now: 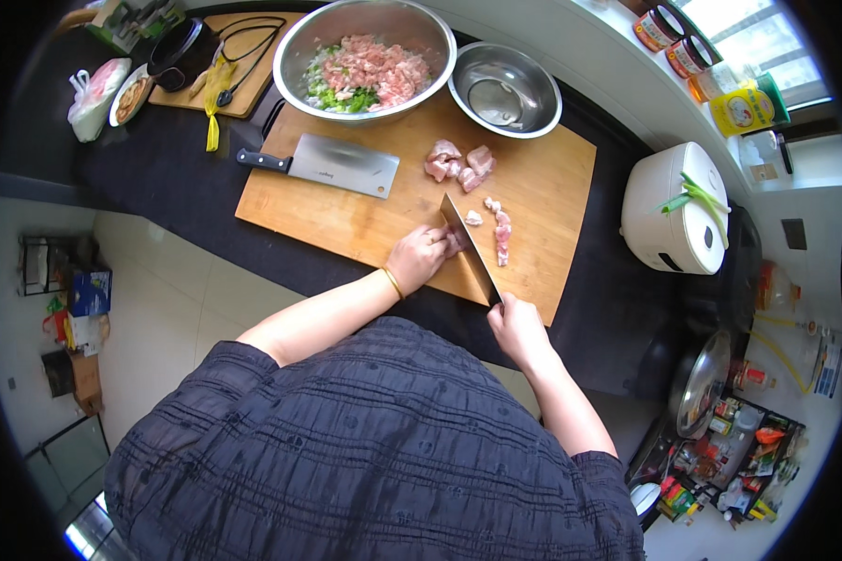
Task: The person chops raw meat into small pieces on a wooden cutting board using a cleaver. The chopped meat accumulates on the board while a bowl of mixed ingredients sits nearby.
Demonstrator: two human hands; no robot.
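Observation:
My right hand [520,329] grips a kitchen knife [471,251] by its handle, mostly covered by my fingers. The blade stands on edge across the wooden cutting board [341,224]. Just left of the blade, my left hand [419,257] presses a piece of raw meat [453,245] to the board with bent fingers; part of the meat is hidden. A cut strip of meat [503,238] and a small bit [474,218] lie right of the blade. Farther back are several meat chunks [460,165]. A cleaver [344,165] with a black handle lies flat on the board's left.
A large steel bowl [444,65] of minced meat and chopped greens stands behind the board, beside a smaller steel bowl [544,107]. Spring onions [697,198] rest on a white rice cooker [664,220] at right. Back left are a second board [243,33] and a plastic bag [98,98].

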